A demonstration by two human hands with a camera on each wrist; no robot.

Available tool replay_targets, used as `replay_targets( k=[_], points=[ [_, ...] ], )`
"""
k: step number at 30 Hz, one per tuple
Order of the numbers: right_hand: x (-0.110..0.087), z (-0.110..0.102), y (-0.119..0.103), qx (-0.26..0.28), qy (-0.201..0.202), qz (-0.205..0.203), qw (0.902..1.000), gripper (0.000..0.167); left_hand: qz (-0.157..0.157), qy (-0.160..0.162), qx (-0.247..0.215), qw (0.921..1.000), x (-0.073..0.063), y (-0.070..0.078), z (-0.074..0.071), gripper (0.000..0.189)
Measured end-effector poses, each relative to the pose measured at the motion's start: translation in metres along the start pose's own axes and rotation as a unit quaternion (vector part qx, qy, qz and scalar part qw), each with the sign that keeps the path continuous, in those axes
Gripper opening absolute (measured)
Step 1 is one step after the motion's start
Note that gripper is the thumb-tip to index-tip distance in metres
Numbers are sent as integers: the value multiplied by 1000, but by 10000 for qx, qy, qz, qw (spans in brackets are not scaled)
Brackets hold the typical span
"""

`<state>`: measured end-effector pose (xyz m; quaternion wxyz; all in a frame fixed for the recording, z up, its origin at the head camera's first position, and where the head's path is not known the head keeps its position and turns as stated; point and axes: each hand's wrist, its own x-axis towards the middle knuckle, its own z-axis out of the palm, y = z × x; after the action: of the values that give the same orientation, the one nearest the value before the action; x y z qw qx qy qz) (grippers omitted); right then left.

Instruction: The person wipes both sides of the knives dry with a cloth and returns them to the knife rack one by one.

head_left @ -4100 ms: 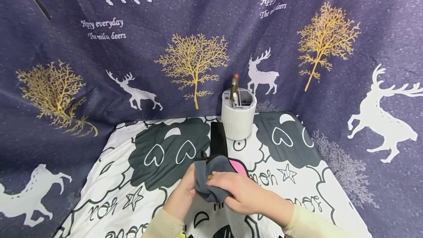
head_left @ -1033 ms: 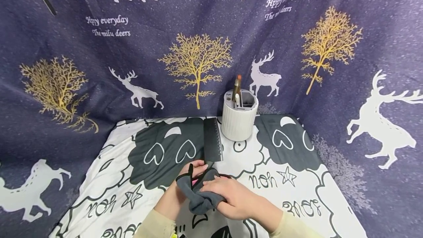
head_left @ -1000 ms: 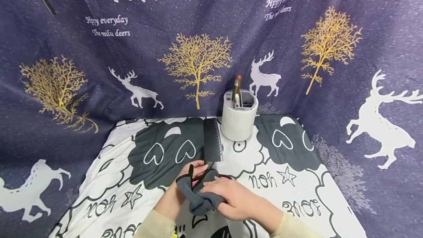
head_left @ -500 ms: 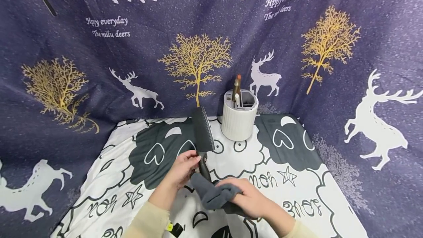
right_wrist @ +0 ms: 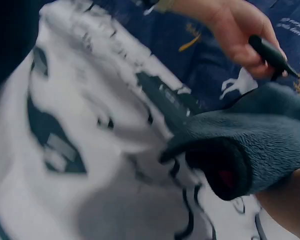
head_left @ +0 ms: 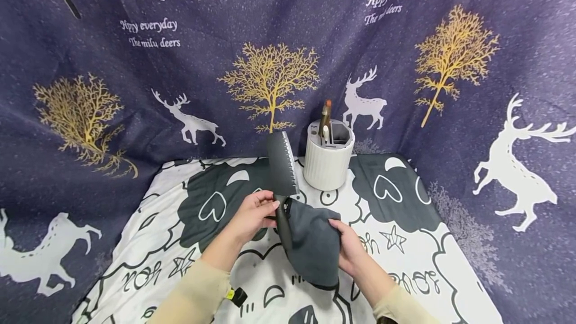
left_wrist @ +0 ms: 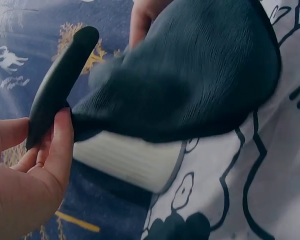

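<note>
My left hand (head_left: 251, 218) pinches the handle (head_left: 283, 228) of a black tool just below its wide flat head (head_left: 281, 164). The head stands up and has a toothed, pale right edge, like a brush or comb; its exact kind is unclear. A dark grey cloth piece (head_left: 315, 244) with black edging hangs spread beside the handle. My right hand (head_left: 351, 248) grips the cloth's right side between thumb and fingers. In the left wrist view a corner of the cloth (left_wrist: 190, 70) reaches my left fingers. The right wrist view shows an opening in it with some pink inside (right_wrist: 226, 177).
A white ribbed pen holder (head_left: 327, 164) with several slim items in it stands at the back, right of the tool head. A patterned white-and-black sheet (head_left: 265, 309) covers the surface. A dark blue printed curtain (head_left: 252, 4) hangs behind.
The tool has risen and tilted upright, its handle coming out from under the cloth. My right hand has moved up and right, spreading the bunched cloth. My left hand has shifted slightly up.
</note>
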<state>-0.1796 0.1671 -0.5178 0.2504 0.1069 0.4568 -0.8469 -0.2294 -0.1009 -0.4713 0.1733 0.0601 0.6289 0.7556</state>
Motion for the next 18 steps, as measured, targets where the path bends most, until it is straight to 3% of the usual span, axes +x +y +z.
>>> replay_targets(
  k=[3, 6, 12, 18],
  points=[
    [7, 10, 0, 383, -331, 77, 9987, 27, 22, -51, -31, 10000, 5, 2, 9, 19],
    [12, 21, 1, 441, -284, 88, 9986, 27, 53, -77, -44, 9999, 8, 3, 14, 19],
    [26, 35, 3, -13, 304, -99, 9995, 31, 180, -196, 29, 9996, 8, 11, 19, 18],
    [37, 20, 6, -469, 1008, -439, 9928, 35, 389, -165, -27, 9991, 1, 20, 16, 15]
  ],
)
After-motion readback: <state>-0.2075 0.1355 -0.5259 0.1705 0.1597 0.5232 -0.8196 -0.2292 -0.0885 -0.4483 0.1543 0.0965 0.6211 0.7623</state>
